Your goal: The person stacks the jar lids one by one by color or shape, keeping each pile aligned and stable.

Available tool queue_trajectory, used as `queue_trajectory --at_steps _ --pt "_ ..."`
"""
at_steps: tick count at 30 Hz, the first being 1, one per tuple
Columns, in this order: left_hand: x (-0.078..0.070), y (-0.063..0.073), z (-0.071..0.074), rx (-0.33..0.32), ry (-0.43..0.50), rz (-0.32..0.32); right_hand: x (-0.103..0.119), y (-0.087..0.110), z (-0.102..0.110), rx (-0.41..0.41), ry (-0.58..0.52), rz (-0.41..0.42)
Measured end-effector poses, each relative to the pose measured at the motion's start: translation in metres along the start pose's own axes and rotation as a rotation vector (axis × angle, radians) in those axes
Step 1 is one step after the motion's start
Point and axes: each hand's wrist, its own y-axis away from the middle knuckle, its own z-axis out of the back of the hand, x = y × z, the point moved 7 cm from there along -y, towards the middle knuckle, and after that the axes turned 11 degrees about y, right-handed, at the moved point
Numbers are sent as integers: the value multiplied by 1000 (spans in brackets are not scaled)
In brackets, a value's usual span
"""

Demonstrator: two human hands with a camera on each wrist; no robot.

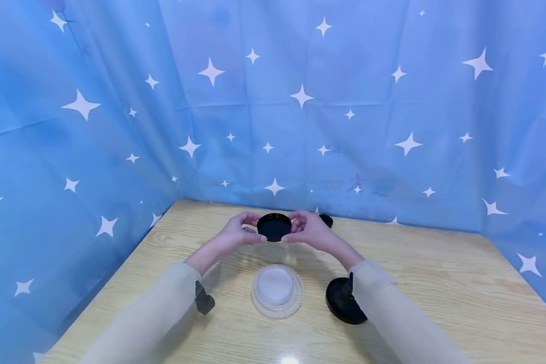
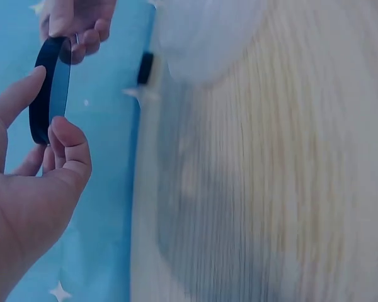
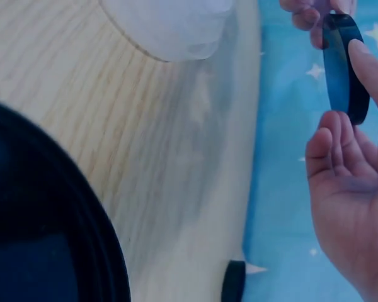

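Both hands hold up a round lens filter (image 1: 274,227) with a black rim and dark see-through glass, above the far part of the table. My left hand (image 1: 237,230) pinches its left edge between thumb and fingers. At the opposite edge, my right hand (image 1: 310,232) grips the rim the same way. The left wrist view has the filter (image 2: 48,91) almost edge-on, with part of the far hand seen through the glass. Beneath, a clear round plastic case (image 1: 275,311) with a whitish middle lies on the table.
A large black round disc (image 1: 341,306) lies right of the case, partly covered by the right sleeve. Behind the right hand, a small black object (image 1: 327,221) stands at the table's back edge. A blue star-patterned curtain (image 1: 300,126) hangs behind the wooden table (image 1: 437,283).
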Motion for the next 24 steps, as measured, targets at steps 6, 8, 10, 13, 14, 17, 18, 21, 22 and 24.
queue_trajectory --at_steps 6,8,10,13,14,17,18,21,22,24 --pt "-10 13 -14 2 58 -5 6 19 10 -3 -25 36" --pt "-14 17 -19 9 60 -11 8 26 13 -1 -42 39" --pt "-18 21 -24 17 55 -16 9 34 16 2 -56 37" --pt "-22 27 -34 28 50 -27 9 46 19 2 -53 43" --pt "-23 29 -37 29 47 -34 9 50 21 0 -48 49" --pt "-24 35 -49 39 47 -55 8 64 25 -19 -42 61" --pt "-23 37 -53 46 46 -61 7 69 27 -25 -47 57" --pt "-23 42 -67 66 41 -67 5 84 32 -42 -60 49" --pt "-22 43 -72 72 41 -68 4 89 34 -45 -56 43" --pt "-20 45 -79 82 41 -64 3 98 36 -47 -42 38"
